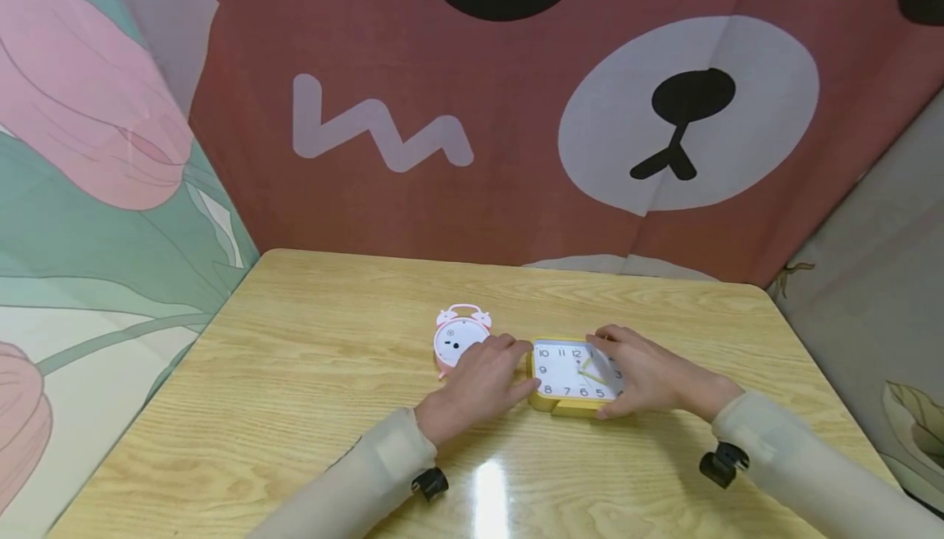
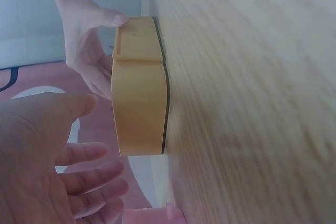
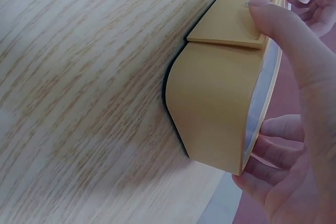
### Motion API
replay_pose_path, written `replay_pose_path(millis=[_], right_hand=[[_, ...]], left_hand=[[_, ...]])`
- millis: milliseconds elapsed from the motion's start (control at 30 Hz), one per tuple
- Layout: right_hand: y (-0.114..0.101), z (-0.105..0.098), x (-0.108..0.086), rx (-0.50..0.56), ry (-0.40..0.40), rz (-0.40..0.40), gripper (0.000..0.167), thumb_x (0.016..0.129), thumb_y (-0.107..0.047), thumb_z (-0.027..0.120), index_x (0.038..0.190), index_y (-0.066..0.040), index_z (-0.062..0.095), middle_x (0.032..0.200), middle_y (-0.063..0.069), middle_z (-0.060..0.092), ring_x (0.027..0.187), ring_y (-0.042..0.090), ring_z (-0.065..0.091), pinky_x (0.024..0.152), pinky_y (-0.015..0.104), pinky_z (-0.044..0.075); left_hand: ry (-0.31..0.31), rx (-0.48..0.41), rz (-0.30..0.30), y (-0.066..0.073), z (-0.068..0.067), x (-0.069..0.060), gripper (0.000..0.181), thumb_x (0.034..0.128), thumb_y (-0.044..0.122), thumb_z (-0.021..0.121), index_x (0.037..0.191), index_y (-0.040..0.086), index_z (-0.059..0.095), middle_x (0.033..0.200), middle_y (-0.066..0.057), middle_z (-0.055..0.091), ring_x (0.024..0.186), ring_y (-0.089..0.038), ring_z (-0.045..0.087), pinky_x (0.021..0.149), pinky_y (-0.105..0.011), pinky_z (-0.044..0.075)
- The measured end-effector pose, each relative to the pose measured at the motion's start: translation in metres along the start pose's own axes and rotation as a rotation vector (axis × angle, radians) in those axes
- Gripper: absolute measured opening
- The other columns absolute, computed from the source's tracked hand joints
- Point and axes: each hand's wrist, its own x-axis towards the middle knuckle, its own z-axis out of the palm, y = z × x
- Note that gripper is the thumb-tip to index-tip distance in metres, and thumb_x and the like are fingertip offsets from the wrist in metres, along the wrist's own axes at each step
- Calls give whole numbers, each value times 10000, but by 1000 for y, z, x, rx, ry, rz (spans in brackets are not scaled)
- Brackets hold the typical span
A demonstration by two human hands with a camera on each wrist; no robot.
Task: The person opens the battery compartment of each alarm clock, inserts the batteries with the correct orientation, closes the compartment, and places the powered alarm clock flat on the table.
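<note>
A square yellow clock [image 1: 564, 377] with a white dial lies face up on the table. My right hand [image 1: 652, 371] grips its right part, the thumb on the lower side wall and the fingers over the far edge; the right wrist view shows the thumb pressing the yellow case [image 3: 210, 93]. By the clock's left edge hovers my left hand [image 1: 479, 379]. In the left wrist view that hand [image 2: 37, 156] has spread, relaxed fingers, apart from the case. A pink twin-bell alarm clock [image 1: 459, 336] lies just beyond the left hand, which partly covers its dial.
The wooden table [image 1: 295, 408] stretches around both clocks, with a bright light reflection near its front. Behind it hangs a brown cloth [image 1: 516, 211] with a bear print. Printed cloths also flank the table on the left and right.
</note>
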Motion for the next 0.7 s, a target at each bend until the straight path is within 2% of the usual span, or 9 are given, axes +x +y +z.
replay_pose_path(millis=[133, 267, 500, 700], right_hand=[[1, -1, -2, 5, -2, -5, 1121, 658, -656, 855, 1461, 35, 488, 1441, 197, 498, 1260, 319, 536, 975, 491, 498], [2, 0, -2, 5, 1, 1, 1120, 651, -659, 858, 1464, 19, 493, 1432, 172, 509, 1237, 288, 548, 963, 467, 505], [2, 1, -2, 9, -3, 3, 1116, 647, -632, 871, 1468, 19, 489, 1424, 160, 513, 1217, 265, 553, 950, 449, 507], [4, 2, -2, 7, -4, 2, 1138, 650, -671, 852, 1480, 11, 476, 1439, 158, 506, 1239, 275, 551, 964, 457, 505]], left_hand=[[5, 7, 2, 1, 1, 1, 500, 927, 460, 696, 1301, 130, 652, 1178, -31, 700, 1026, -185, 670, 809, -325, 552], [3, 10, 0, 2, 1, 2, 511, 929, 463, 692, 1314, 130, 645, 1192, -31, 693, 1044, -184, 664, 815, -327, 553], [-23, 26, -2, 4, 3, 6, 550, 936, 487, 675, 1341, 118, 627, 1225, -35, 680, 1080, -189, 649, 853, -334, 560], [-64, 56, 4, 5, 5, 9, 632, 927, 533, 673, 1369, 86, 610, 1274, -55, 664, 1108, -207, 634, 882, -340, 550]])
